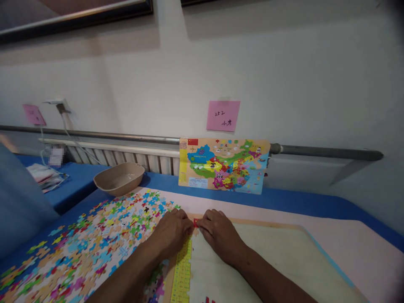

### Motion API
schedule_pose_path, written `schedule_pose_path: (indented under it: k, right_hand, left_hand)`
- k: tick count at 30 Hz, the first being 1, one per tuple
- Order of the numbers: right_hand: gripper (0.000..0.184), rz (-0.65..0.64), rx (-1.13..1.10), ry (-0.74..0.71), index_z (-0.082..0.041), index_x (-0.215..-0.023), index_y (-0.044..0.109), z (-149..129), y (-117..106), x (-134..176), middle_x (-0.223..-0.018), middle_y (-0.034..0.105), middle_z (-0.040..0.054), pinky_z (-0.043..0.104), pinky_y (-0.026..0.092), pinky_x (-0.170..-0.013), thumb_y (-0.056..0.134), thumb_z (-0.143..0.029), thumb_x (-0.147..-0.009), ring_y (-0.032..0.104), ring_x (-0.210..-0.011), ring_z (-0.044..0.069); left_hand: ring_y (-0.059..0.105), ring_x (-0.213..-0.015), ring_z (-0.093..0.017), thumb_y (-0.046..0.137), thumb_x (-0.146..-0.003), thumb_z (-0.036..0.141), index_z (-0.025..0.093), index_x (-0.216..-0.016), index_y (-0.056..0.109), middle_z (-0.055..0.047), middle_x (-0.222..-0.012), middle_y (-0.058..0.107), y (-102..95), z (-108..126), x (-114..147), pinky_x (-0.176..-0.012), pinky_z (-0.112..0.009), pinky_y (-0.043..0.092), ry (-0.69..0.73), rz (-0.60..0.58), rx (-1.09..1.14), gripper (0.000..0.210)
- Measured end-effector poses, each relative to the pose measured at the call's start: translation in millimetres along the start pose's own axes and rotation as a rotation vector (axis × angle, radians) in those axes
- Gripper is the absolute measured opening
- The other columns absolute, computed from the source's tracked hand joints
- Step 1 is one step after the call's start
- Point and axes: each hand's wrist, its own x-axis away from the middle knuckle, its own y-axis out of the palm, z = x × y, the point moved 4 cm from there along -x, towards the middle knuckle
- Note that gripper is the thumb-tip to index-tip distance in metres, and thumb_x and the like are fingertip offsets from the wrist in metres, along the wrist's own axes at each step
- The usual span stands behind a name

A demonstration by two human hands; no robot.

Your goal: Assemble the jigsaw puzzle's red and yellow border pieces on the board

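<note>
Both my hands meet at the upper left corner of a jigsaw board [268, 252] with a cream middle. My right hand [222, 235] has its fingers closed on a small red jigsaw piece [195, 222] at that corner. Just left of the piece, my left hand [172, 230] rests with curled fingers; anything in its fingertips is hidden. A joined strip of yellow pieces [182, 273] runs down the board's left side. Tan pieces line its top edge, and blue ones its right edge. Loose jigsaw pieces [110, 235] in many colours spread to the left, partly behind my left forearm.
A colourful map picture [224, 166] leans upright at the table's back edge. Behind the loose pieces stands a beige basin [120, 179]. A metal rail [322, 152] and a radiator [158, 162] run along the wall. Someone's blue clothing [22, 202] shows at the left edge.
</note>
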Motion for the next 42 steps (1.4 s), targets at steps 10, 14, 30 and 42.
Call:
schedule_pose_path:
  k: [10, 14, 30, 42]
  right_hand:
    - [0.013, -0.006, 0.000, -0.003, -0.023, -0.100, 0.073, -0.7, -0.7, -0.9, -0.099, 0.064, 0.0041, 0.034, 0.038, -0.082, 0.062, -0.017, -0.100, 0.056, -0.094, 0.021]
    - [0.013, 0.008, -0.014, 0.001, -0.023, -0.098, 0.073, 0.0, 0.2, -0.6, -0.098, 0.064, 0.0037, 0.033, 0.038, -0.082, 0.063, -0.016, -0.100, 0.055, -0.094, 0.020]
    - [0.012, -0.004, 0.006, -0.004, -0.023, -0.098, 0.073, 0.2, 1.8, -1.3, -0.098, 0.065, 0.0043, 0.034, 0.037, -0.082, 0.062, -0.019, -0.101, 0.055, -0.092, 0.021]
    - [0.009, -0.028, 0.018, -0.013, -0.022, -0.093, 0.071, -3.2, 0.2, -2.9, -0.099, 0.065, 0.0043, 0.036, 0.035, -0.083, 0.065, -0.025, -0.100, 0.055, -0.094, 0.021]
  left_hand:
    - [0.058, -0.096, -0.025, 0.051, -0.095, 0.020, 0.023, -0.088, 0.070, -0.006, -0.097, 0.068, -3.1, 5.1, 0.2, -0.080, -0.039, 0.038, -0.009, -0.018, -0.092, 0.020]
    - [0.057, -0.097, -0.023, 0.053, -0.094, 0.018, 0.024, -0.089, 0.069, -0.004, -0.097, 0.067, -6.4, 7.0, 2.5, -0.081, -0.038, 0.039, -0.006, -0.001, -0.065, 0.018]
    - [0.058, -0.107, -0.030, 0.051, -0.099, 0.023, 0.025, -0.104, 0.073, -0.009, -0.109, 0.066, -6.3, 17.6, 5.6, -0.089, -0.046, 0.042, -0.004, -0.081, -0.174, 0.022]
    - [0.056, -0.098, -0.024, 0.055, -0.092, 0.017, 0.025, -0.087, 0.073, -0.005, -0.100, 0.066, -1.7, 3.6, -1.4, -0.083, -0.040, 0.038, -0.030, 0.015, -0.028, 0.021]
